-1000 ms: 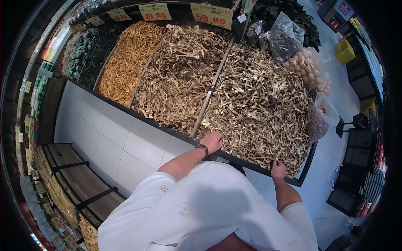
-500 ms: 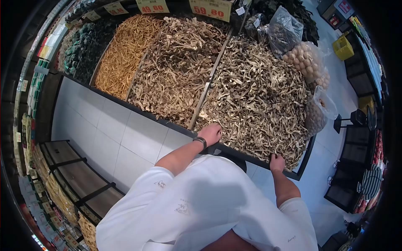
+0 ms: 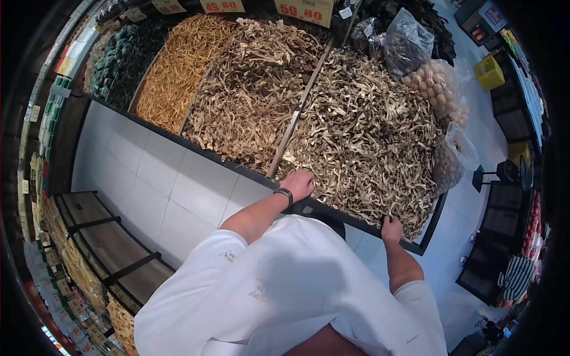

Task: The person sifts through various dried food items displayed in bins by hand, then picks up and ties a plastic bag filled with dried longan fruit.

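A wide display bin holds a heap of pale brown dried mushroom pieces (image 3: 368,130). My left hand (image 3: 298,184), a dark band (image 3: 285,194) on its wrist, rests curled over the bin's front edge (image 3: 350,221) beside the divider. Its fingers are bent down against the mushrooms, and whatever they may hold is hidden. Farther right, my right hand (image 3: 392,229) is closed at the same black edge near the corner. Its thumb lies over the rim, with mushroom pieces right beside it.
Left of the wooden divider (image 3: 300,113) lie browner dried mushrooms (image 3: 249,95) and thin golden dried strands (image 3: 181,71). Filled plastic bags (image 3: 433,86) line the bin's right side. Price signs (image 3: 306,10) stand at the back. A low rack (image 3: 113,237) is at left, over tiled floor (image 3: 184,187).
The view has shifted slightly. Both hands keep their places on the bin's edge, and the mushrooms look the same.
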`<state>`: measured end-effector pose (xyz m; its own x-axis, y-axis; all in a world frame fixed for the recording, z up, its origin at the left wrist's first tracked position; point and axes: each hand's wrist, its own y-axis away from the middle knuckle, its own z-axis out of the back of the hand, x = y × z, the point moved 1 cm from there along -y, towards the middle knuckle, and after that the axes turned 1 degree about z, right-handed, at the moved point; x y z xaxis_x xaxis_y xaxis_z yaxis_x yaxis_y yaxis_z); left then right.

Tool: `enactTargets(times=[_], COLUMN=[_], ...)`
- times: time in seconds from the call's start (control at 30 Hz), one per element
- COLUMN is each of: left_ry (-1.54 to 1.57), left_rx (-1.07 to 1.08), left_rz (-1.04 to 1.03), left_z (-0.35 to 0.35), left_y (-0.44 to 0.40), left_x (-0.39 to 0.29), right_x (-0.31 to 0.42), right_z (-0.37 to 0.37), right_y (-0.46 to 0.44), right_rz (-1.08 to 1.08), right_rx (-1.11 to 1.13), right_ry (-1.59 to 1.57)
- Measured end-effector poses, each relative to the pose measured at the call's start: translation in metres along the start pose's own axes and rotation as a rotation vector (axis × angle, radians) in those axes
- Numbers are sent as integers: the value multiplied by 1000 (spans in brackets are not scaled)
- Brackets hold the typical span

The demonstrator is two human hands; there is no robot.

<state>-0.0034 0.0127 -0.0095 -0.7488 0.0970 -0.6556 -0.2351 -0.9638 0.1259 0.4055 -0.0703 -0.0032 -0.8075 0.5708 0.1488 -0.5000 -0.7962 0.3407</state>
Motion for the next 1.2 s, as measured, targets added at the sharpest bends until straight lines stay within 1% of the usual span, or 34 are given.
enactTargets(times=[0.13,0.23,0.33,0.53,0.7,0.77,0.83,0.9,1.07,1.2], left_ry=[13,12,27,-4,-13,30,4,-11,-16,-29], left_rx=[-16,9,-20,13,-25,-60,-59,-48,-70,-33], left_rz=[-11,-5,3,5,-2,-14,11,-43,-29,-14], left_z=[-2,0,1,0,-2,-6,-6,-7,-7,-5], left_y=[0,1,1,1,1,1,1,0,0,1], left_x=[1,1,-1,-1,1,2,3,4,4,2], right_x=[4,5,5,6,2,-4,2,-1,-3,0], right_z=[6,6,6,8,4,-2,2,0,-1,3], right_y=[3,3,4,5,2,-3,0,0,-4,0], right_rz=[-1,3,12,-12,25,-3,-3,16,5,0], right_rx=[21,-12,-33,-6,-2,-3,1,-8,32,19], right_ry=[-11,-3,-19,-34,-48,-14,-29,-36,2,-9])
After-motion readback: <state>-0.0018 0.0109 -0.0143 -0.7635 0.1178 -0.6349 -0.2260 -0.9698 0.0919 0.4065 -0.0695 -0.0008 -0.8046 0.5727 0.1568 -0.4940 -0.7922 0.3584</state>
